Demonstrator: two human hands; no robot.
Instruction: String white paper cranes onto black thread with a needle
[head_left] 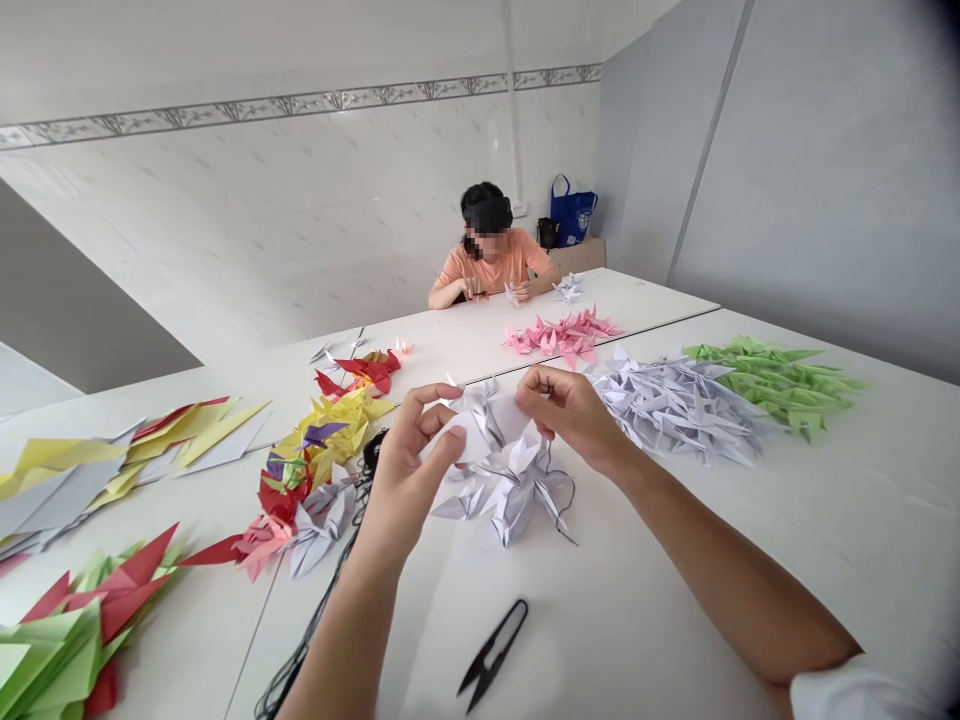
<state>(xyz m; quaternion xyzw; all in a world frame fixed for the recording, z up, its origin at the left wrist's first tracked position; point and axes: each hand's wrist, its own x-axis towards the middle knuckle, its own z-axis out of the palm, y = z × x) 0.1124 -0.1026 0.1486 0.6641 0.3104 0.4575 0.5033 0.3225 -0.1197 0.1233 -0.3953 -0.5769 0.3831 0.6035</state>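
White folded piece (475, 438) at frame centre, gripped by both hands: left hand (411, 465) pinches its left side, right hand (564, 412) its right corner. Done, apparently: white cluster (517, 495) just below, dark thread (573, 500) trailing beside it. Held piece looks unfinished; white pile (667, 405), right of centre, looks folded but not joined to the cluster. Some fingertips hidden behind paper. Can't tell whether thread enters held piece. Green-red pile (71, 650) cut off, lower left.
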